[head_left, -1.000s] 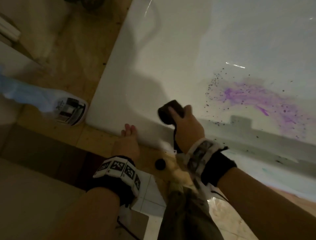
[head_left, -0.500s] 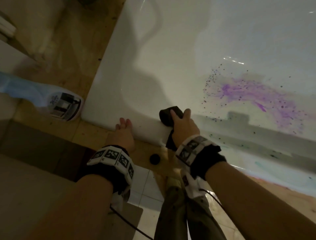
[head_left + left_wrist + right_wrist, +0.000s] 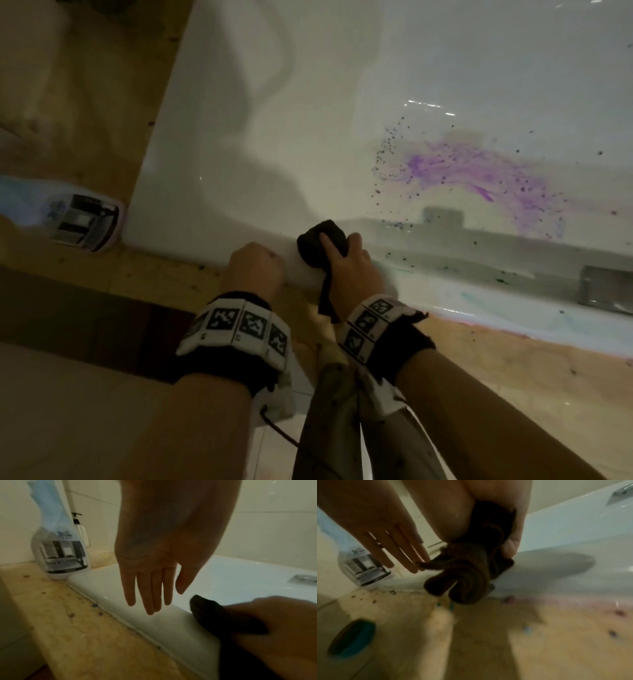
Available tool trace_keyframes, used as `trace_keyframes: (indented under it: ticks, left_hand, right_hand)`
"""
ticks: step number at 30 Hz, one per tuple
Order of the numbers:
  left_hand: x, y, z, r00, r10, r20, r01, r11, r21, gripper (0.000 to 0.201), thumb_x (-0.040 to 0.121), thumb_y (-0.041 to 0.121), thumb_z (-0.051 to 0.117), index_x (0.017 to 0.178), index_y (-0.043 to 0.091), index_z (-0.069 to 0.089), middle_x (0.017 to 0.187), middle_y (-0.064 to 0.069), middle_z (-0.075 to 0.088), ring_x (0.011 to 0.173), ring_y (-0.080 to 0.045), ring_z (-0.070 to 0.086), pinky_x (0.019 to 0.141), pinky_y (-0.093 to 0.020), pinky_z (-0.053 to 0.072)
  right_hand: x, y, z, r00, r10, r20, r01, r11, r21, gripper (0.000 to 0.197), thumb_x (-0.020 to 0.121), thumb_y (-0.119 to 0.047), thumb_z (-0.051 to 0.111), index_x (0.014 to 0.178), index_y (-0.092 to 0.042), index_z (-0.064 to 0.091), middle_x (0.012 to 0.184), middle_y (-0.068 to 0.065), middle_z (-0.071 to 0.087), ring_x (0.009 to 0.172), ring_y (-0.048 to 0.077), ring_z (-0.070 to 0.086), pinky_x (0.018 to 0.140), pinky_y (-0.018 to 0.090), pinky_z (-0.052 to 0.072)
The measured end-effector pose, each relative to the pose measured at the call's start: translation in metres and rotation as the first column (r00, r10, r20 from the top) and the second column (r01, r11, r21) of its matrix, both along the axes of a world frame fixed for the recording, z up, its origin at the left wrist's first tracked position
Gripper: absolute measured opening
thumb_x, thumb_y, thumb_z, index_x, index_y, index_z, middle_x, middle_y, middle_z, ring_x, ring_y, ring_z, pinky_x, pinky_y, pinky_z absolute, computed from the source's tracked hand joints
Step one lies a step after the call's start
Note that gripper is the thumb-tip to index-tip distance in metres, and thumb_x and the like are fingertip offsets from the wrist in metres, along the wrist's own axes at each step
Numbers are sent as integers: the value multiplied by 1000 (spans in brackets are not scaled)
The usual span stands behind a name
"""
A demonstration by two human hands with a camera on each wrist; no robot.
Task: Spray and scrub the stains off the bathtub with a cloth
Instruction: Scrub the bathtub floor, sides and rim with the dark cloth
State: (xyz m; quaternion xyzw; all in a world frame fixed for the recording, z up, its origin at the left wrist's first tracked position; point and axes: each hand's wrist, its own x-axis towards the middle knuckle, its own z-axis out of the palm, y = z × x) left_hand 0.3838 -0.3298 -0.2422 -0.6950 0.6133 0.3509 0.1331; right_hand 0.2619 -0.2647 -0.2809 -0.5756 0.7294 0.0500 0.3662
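The white bathtub has a purple stain with dark specks on its floor, and faint teal smears along the near rim. My right hand grips a bunched dark cloth at the tub's near rim; in the right wrist view the cloth is rolled in the palm. My left hand hovers just left of it, holding nothing. Its fingers are straight and point down over the rim. A white and blue spray bottle stands on the ledge at the tub's left corner.
A speckled beige ledge borders the tub. A chrome fitting sits on the near rim at right. A pump dispenser stands behind the spray bottle. A dark round blue-edged object lies on the floor.
My left hand has closed in on the right hand and the cloth, its fingers now tipped down out of the head view. The right hand keeps the cloth at the rim.
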Motion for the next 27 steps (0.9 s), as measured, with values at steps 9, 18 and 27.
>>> trace_keyframes:
  ticks: [9,18,27]
  left_hand:
    - [-65,40,-14,914,351,-205,-348,936,49,64,83,41,65,127,5,36,120,-11,53,110,-29,54,89,-36,45]
    - [-70,43,-15,887,-166,-430,149,986,-74,51,83,0,58,128,22,50,107,-4,46,94,-16,48,90,-29,44]
    - [-48,26,-37,859,-455,-233,400,882,-250,48,86,-3,52,130,17,54,115,-16,56,108,-31,53,98,-32,38]
  right_hand:
    - [-96,62,13,999,32,-43,-39,985,-168,78,88,-52,47,142,-38,-8,156,-7,4,144,16,3,115,39,3]
    - [-136,118,-17,964,51,-259,-69,996,-61,70,93,-42,44,142,-43,-5,157,2,4,144,27,5,111,49,1]
    - [-152,108,-12,984,57,-169,-56,998,13,60,96,-47,34,143,-46,-3,155,-10,9,142,16,12,115,41,7]
